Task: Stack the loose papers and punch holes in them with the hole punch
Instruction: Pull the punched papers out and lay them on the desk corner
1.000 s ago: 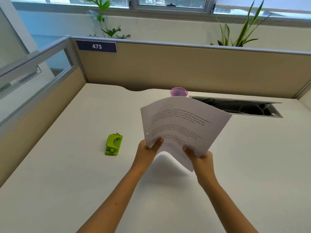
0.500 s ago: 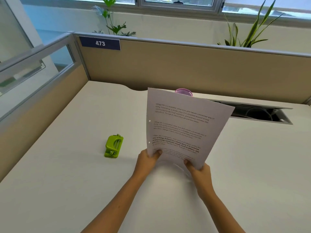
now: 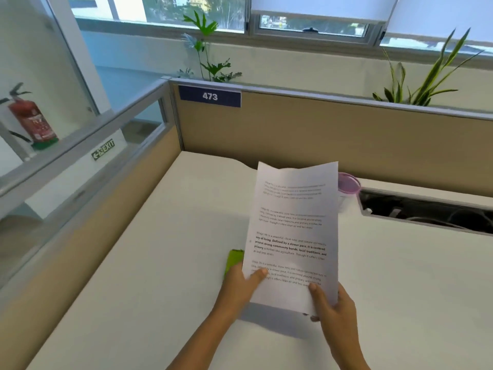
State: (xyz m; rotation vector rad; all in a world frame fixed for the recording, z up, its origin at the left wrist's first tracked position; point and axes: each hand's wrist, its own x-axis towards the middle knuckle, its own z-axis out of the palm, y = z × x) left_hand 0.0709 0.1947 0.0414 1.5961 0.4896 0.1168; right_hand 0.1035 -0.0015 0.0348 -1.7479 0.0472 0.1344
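**Papers held upright over a cubicle surface**

White and matte, the surface [image 3: 133, 303] fills the lower part of the frame, walled by tan cubicle partitions at the back and along the left. Nearest the camera, two bare forearms rise from the bottom edge. The left hand [image 3: 241, 285] grips the lower left corner of the papers [image 3: 293, 236], its thumb lying across the printed face and the other fingers hidden behind the sheets. The right hand [image 3: 333, 308] holds the lower right corner, thumb on the front and fingers curled round the back. The papers stand nearly upright at the centre of the frame, above the surface, printed side toward the camera, with several paragraphs of text and a slight wave along the top edge. A shadow lies on the surface just below them.

Just left of the papers, a sliver of the green hole punch [image 3: 234, 260] shows on the surface, mostly hidden behind the left hand and the sheets. Farther back, to the right of the papers' upper edge, a purple cup [image 3: 349, 184] sits beside a cable slot [image 3: 426, 212] cut into the surface. On the rear partition, upper centre, a blue plate [image 3: 210, 96] reads 473. Beyond it, leafy plants [image 3: 210, 49] stand under the windows. At the far left, behind glass, a red fire extinguisher [image 3: 32, 121] and an EXIT sign [image 3: 104, 150] are visible.
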